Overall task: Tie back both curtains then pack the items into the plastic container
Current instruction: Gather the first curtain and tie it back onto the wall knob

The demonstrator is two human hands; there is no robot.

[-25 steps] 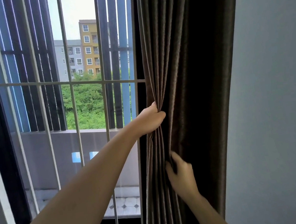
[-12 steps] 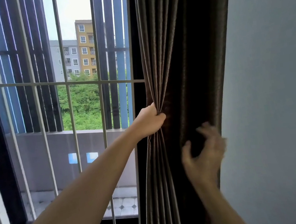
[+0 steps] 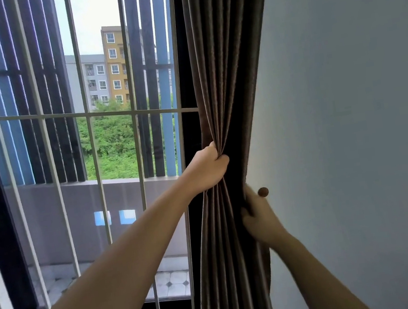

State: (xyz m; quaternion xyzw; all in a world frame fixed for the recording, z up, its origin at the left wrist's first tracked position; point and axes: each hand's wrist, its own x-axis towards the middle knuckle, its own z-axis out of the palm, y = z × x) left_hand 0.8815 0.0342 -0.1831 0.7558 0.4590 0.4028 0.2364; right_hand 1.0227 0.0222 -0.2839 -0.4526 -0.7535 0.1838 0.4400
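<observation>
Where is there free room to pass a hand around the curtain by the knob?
Free: bare wall right of the curtain, above the knob and below the right grip. Crowded: the gathered waist, where the left grip bunches the window-side folds and the right grip holds the wall-side edge just under the knob.

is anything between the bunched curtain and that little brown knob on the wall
Nothing visible but the right hand, which grips the curtain at its right edge, just below and left of the knob on the wall. The left hand grips the bunch higher up, on the window side, outside that gap.
</observation>
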